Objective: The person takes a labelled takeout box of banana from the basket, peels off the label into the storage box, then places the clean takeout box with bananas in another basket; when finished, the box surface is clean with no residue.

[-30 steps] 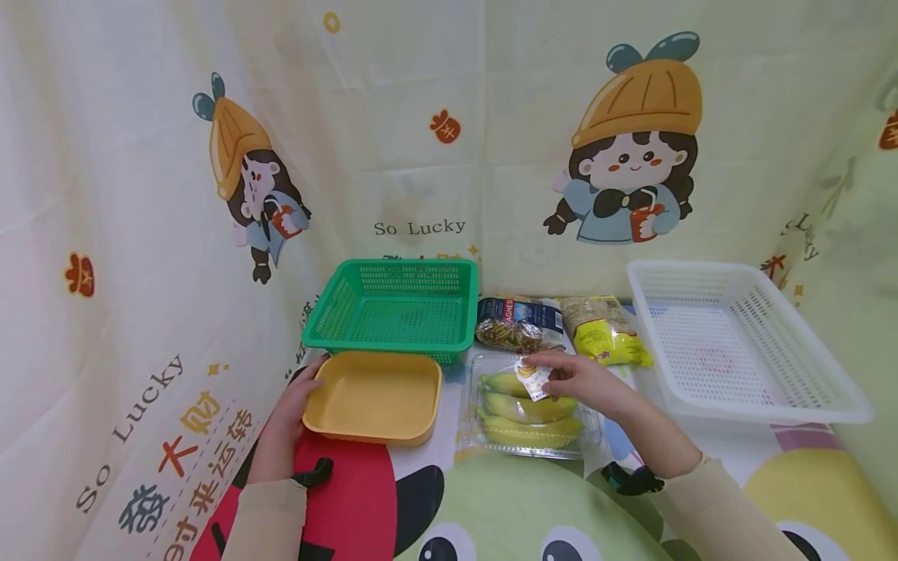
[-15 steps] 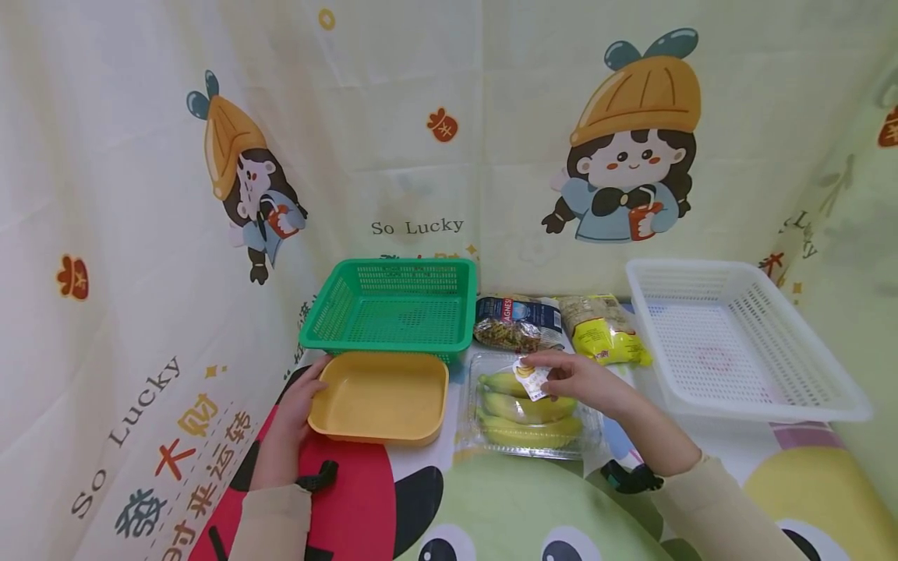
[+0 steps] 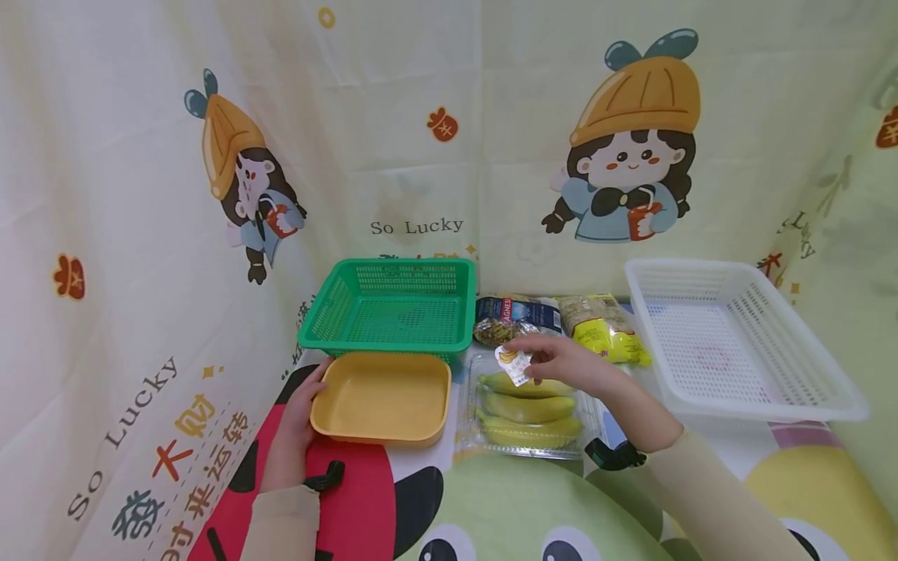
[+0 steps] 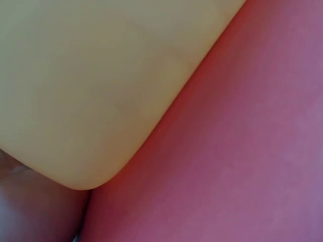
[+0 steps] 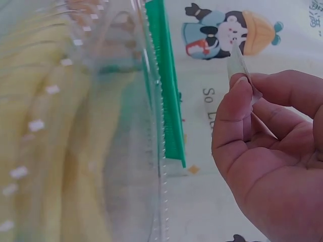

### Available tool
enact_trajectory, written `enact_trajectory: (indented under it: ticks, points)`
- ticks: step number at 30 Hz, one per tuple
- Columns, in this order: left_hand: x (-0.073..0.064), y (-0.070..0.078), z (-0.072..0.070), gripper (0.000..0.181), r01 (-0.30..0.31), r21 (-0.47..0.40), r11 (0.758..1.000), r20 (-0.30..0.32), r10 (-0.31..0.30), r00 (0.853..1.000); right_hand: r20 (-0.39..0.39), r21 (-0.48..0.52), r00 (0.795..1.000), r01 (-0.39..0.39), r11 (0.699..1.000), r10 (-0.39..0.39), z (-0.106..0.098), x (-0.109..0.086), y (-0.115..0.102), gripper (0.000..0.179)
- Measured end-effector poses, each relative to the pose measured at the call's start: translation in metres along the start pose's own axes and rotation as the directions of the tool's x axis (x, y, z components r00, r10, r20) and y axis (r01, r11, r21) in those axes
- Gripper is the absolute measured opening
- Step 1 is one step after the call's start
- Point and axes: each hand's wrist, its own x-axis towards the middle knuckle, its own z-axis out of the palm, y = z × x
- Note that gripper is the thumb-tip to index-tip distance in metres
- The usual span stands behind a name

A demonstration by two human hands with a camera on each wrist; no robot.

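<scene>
My left hand [image 3: 303, 397] holds the left side of a yellow plastic tub [image 3: 382, 397], its thumb at the rim. The tub's pale side fills much of the left wrist view, with part of the hand [image 4: 30, 206] below it. Between thumb and forefinger, my right hand [image 3: 561, 362] pinches a small white label [image 3: 514, 365] with a banana picture. That hand is over the back of a clear plastic box [image 3: 471, 425] of bananas [image 3: 529, 408]. The right wrist view shows the label [image 5: 238, 63] edge-on at the fingertips, apart from the box [image 5: 160, 191].
A green basket [image 3: 393, 343] stands behind the tub. Behind the banana box lie a dark-labelled packet [image 3: 522, 313] and a yellow packet [image 3: 610, 331]. At the right is a white basket [image 3: 761, 405]. A printed cloth [image 3: 505, 187] hangs behind everything.
My right hand has lifted the label off the banana box and moved slightly left and back. The yellow tub has shifted a little right with my left hand.
</scene>
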Motion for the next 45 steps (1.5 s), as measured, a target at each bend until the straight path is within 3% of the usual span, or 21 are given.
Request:
enact_trajectory:
  ticks: [5,13,20,26,30,45]
  points:
    - [-0.002,-0.005,-0.001,0.052,-0.064,-0.013,0.998,0.025,0.065,0.998,0.017,-0.031,1.000,-0.011,0.999,0.011,-0.001,0.017,-0.013,0.043]
    - [-0.007,0.000,0.006,0.051,-0.097,-0.033,0.995,0.062,0.098,0.993,0.096,-0.016,0.995,0.025,1.000,-0.023,0.007,0.044,-0.030,0.045]
    - [-0.011,0.007,0.011,0.052,-0.087,-0.097,0.991,0.071,0.094,0.993,0.153,0.004,0.988,0.012,1.000,-0.012,0.024,0.072,-0.037,0.042]
    - [-0.010,0.006,0.011,0.051,-0.094,-0.097,0.991,0.065,0.101,0.993,0.168,-0.048,0.986,-0.018,0.999,0.026,0.036,0.095,-0.043,0.040]
    - [-0.007,0.002,0.009,0.051,-0.098,-0.066,0.993,0.053,0.101,0.993,0.198,-0.030,0.980,-0.031,0.999,0.036,0.044,0.109,-0.048,0.039]
    - [0.002,-0.005,0.004,0.052,-0.096,-0.099,0.990,0.037,0.100,0.994,0.331,0.006,0.943,0.003,1.000,-0.005,0.085,0.152,-0.059,0.038]
